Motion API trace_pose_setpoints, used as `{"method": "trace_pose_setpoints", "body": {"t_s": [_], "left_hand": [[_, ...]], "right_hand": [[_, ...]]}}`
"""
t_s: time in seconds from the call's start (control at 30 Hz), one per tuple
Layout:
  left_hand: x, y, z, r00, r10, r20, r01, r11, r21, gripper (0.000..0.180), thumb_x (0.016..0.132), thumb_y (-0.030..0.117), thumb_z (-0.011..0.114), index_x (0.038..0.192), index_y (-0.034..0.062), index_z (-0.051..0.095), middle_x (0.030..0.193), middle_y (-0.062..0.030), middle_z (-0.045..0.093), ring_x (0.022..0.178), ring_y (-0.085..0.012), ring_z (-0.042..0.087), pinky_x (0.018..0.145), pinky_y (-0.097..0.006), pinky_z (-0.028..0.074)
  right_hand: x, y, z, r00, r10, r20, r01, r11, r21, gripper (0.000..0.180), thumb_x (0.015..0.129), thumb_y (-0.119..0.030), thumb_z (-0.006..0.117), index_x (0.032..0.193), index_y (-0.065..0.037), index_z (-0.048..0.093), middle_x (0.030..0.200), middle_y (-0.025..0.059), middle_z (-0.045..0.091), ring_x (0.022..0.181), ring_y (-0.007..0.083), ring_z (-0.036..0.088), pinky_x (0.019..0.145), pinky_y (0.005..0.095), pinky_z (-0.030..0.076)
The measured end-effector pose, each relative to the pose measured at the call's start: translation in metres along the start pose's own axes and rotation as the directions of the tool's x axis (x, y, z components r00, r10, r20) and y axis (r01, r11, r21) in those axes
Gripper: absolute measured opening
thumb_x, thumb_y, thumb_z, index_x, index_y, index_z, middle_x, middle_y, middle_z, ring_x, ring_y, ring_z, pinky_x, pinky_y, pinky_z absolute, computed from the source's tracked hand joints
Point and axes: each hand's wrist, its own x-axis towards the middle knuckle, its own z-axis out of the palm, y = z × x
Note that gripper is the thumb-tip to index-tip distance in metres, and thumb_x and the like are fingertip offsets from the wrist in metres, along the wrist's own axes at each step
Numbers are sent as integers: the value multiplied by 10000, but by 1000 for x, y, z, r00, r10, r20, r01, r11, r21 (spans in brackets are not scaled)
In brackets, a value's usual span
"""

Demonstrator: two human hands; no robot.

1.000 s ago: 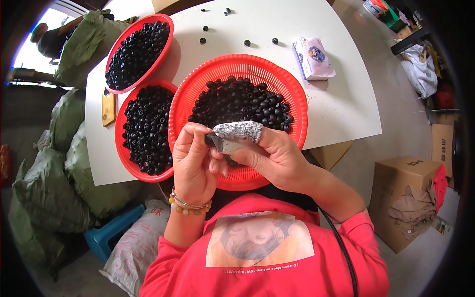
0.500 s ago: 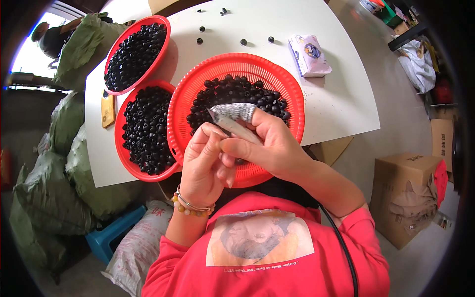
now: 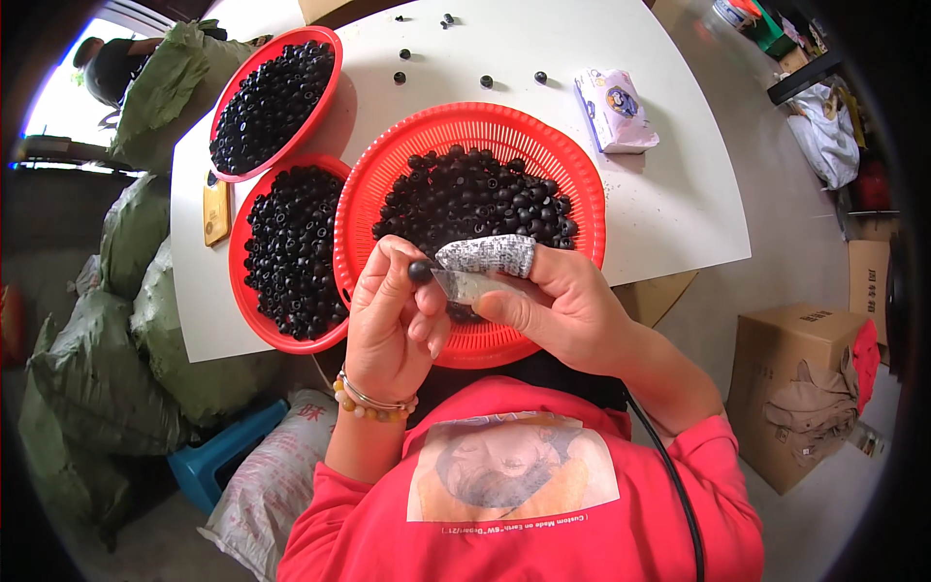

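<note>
A round black ball (image 3: 420, 273) shows near mid-frame, pinched in the closed fingers of the left hand (image 3: 383, 325); the flat blade (image 3: 475, 284), gripped by the right hand (image 3: 592, 315) below a grey finger cover (image 3: 490, 254), has its tip at the ball, though whether they touch I cannot tell; this ball seems to be the piece being worked; half a second ago no ball showed there, and the blade sloped up-left over the dark heap (image 3: 465, 199) in the red basket (image 3: 456, 126); now it lies lower and more level.
</note>
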Motion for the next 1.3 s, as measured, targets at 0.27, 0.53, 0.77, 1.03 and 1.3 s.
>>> {"method": "trace_pose_setpoints", "body": {"t_s": [0.27,0.53,0.77,1.03,1.3], "left_hand": [[1,-3,1,998,52,-19,-50,995,86,119,905,202,404,903,92,449,609,-26,520,401,-41,376,339,-192,374],[0,-3,2,996,85,-6,-84,992,96,94,902,170,412,903,83,447,610,-37,523,404,-44,394,343,-200,395],[1,-5,1,993,113,39,-117,983,140,91,896,161,423,906,73,446,662,-60,511,436,-54,405,369,-210,423],[0,-3,3,989,147,29,-150,981,121,220,868,98,469,1061,-3,440,751,-74,526,567,-97,505,562,-259,509],[-1,-4,3,978,205,26,-205,954,220,135,852,38,475,982,2,460,749,-73,562,577,-111,556,567,-262,520]], "right_hand": [[1,5,0,997,-53,-63,36,968,-250,236,816,-100,548,1036,-15,544,927,94,605,831,161,592,728,254,460],[1,7,2,997,-33,-72,15,972,-234,237,822,-97,540,1043,-11,535,918,90,608,836,150,593,731,254,462],[2,8,1,996,84,-31,-78,985,153,253,870,-110,481,1089,15,483,922,46,577,859,96,534,775,254,443],[0,6,0,994,69,-82,-67,997,25,274,863,-116,495,1101,17,479,949,58,575,869,98,530,769,237,430],[0,10,3,994,-33,-100,12,979,-204,280,816,-100,549,1079,-9,513,914,107,601,831,135,580,723,255,449]]}}
